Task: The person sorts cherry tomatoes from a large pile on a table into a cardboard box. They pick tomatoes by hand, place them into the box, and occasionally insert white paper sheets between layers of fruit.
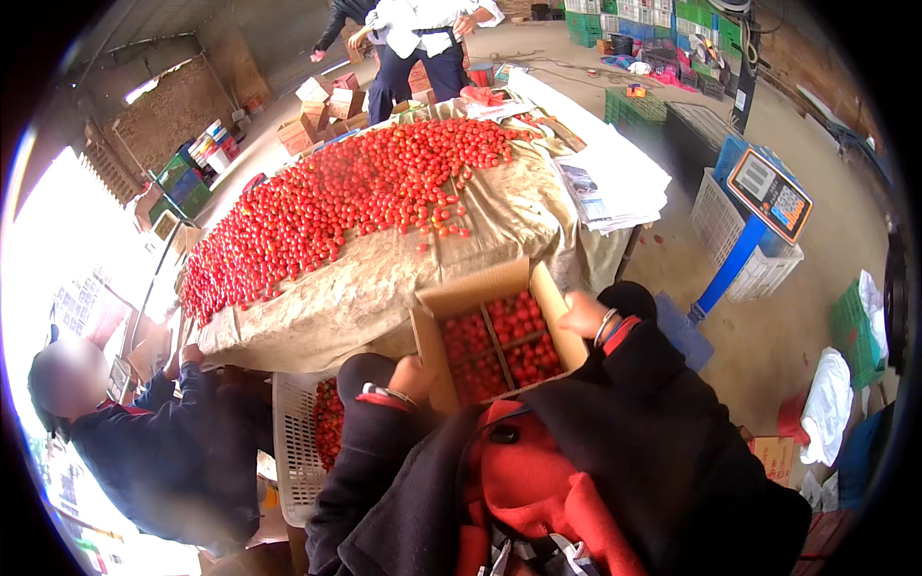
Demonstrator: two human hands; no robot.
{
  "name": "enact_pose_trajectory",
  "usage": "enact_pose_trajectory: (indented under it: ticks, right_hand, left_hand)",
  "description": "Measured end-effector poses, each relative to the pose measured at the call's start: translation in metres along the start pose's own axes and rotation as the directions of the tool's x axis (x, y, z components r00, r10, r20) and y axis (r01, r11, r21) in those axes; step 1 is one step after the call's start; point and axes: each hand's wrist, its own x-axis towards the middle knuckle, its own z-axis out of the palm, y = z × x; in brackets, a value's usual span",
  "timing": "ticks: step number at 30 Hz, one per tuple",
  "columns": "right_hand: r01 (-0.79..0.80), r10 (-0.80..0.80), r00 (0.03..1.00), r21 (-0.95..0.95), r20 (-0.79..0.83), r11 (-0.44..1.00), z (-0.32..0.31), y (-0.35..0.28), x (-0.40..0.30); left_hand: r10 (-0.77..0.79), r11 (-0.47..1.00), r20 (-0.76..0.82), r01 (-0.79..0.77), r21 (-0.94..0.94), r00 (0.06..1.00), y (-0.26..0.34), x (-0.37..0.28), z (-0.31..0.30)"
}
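Note:
An open cardboard box (pixel 472 284) is held close in front of my body, at the near edge of a cloth-covered table (pixel 403 277). Dividers split its inside into compartments, and cherry tomatoes (pixel 520 317) fill them. My left hand (pixel 414 379) grips the box's left side near the lower corner. On the opposite side, my right hand (pixel 582 315) has hold of the right wall near its top edge. The fingers of both hands are partly hidden. Beyond the box, a wide heap of loose cherry tomatoes (pixel 346 191) covers the table's far and left part.
A white plastic crate (pixel 292 446) with tomatoes stands left of me, beside a seated person (pixel 166 446). A blue platform scale (pixel 731 266) is at my right. Stacked paper (pixel 619 173) lies on the table's right end. People (pixel 425 50) stand behind the table near cardboard boxes (pixel 299 133).

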Motion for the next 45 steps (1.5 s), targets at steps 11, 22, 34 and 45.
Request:
enact_pose_trajectory:
  ticks: [11,22,34,45]
  right_hand:
    - [0.254,-0.182,0.934,0.217,-0.306,0.942,-0.198,-0.046,-0.092]
    - [-0.266,0.271,0.773,0.094,-0.573,0.959,-0.142,0.138,-0.206]
    - [-0.645,0.755,0.6,0.398,-0.266,0.653,-0.023,0.228,-0.273]
    - [-0.571,0.713,0.454,0.44,-0.534,0.693,-0.04,0.371,-0.229]
  left_hand:
    - [0.404,0.913,-0.181,-0.407,0.024,0.897,0.202,0.013,-0.144]
    - [0.354,0.934,0.456,-0.336,-0.123,0.816,0.269,0.162,0.07]
    - [0.572,0.772,0.627,-0.605,-0.194,0.529,0.228,0.179,0.253]
    - [0.327,0.819,0.516,0.036,-0.573,0.792,0.265,0.194,0.287]
